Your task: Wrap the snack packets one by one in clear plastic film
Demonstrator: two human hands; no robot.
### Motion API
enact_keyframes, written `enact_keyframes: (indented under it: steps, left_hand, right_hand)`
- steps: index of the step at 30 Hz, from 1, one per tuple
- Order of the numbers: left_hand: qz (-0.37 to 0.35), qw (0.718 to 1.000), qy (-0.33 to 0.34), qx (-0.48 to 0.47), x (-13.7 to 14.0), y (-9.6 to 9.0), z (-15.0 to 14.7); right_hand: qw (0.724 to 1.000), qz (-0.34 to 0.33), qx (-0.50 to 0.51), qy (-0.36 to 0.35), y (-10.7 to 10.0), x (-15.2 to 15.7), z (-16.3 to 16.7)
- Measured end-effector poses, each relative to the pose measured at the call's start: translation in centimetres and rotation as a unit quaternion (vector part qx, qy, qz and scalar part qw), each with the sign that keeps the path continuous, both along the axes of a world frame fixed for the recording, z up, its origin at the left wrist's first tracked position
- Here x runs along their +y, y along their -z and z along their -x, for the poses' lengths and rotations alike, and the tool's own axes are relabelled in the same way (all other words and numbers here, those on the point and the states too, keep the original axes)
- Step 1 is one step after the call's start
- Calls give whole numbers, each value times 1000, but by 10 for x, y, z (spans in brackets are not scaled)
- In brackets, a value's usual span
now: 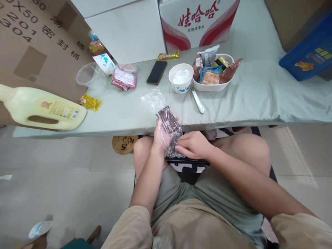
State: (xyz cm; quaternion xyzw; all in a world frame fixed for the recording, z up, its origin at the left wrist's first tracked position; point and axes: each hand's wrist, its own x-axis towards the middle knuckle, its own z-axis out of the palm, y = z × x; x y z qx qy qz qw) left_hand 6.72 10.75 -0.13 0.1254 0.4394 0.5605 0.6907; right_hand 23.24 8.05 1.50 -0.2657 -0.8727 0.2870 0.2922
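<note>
The left hand (161, 136) wraps around a dark snack in a clear wrapper (169, 128), fingers closed on its lower half from behind. The right hand (193, 145) meets it from the right, fingertips pinched on the wrapper's lower edge. Both hands are together, held over the lap, just short of the bench (249, 100) edge.

To work the wrapper well, judged from this grip: keep the left hand firm on the body of the snack, not on loose film. Pinch the film close to the seam with the right hand. Pull in short strokes, so the contents do not jump out over the knees.

The snack stands nearly upright, tilted slightly left, its top end rising above the left thumb. Loose clear film (153, 99) lies on the bench just beyond that top end.

Further out, ahead and to the right of the hands, lie a white plastic utensil (198, 101), a white paper bowl (181, 78) and a white tray of packaged snacks (212, 71). A black phone (157, 72) lies straight ahead. Far left rests a yellow jug (43, 110) on its side.
</note>
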Motion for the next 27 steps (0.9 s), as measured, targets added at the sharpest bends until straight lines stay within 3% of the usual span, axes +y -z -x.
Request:
enact_keyframes:
  steps: [2, 4, 6, 10, 12, 18, 21, 25, 27]
  left_hand:
    - [-4, 1000, 23, -4, -2, -2, 1]
    - [-11, 999, 52, -8, -8, -2, 1]
    - [-20, 996, 89, -16, -14, -1, -1]
    - [-79, 986, 149, -16, -22, 2, -8]
    - [-73, 985, 156, -4, -21, 2, -12]
    - [-20, 995, 88, 42, -11, -2, -7]
    - [-32, 996, 66, 56, -9, -1, -1]
    - [-54, 991, 120, 11, -12, -3, 4]
    - [-57, 987, 152, -5, -15, -6, 5]
  right_hand:
    - [992, 60, 38, 106, 0, 3, -2]
    - [963, 124, 94, 221, 1, 8, -3]
    - [932, 201, 123, 274, 4, 12, -4]
    - [897, 312, 128, 286, 17, 18, -2]
    - [877, 359, 156, 279, 23, 19, -1]
    - [793, 461, 307, 253, 22, 23, 2]
    - [719, 520, 378, 262, 16, 25, 4]
    - [599, 620, 447, 238, 7, 26, 5]
    - [566, 657, 443, 227, 3, 24, 6]
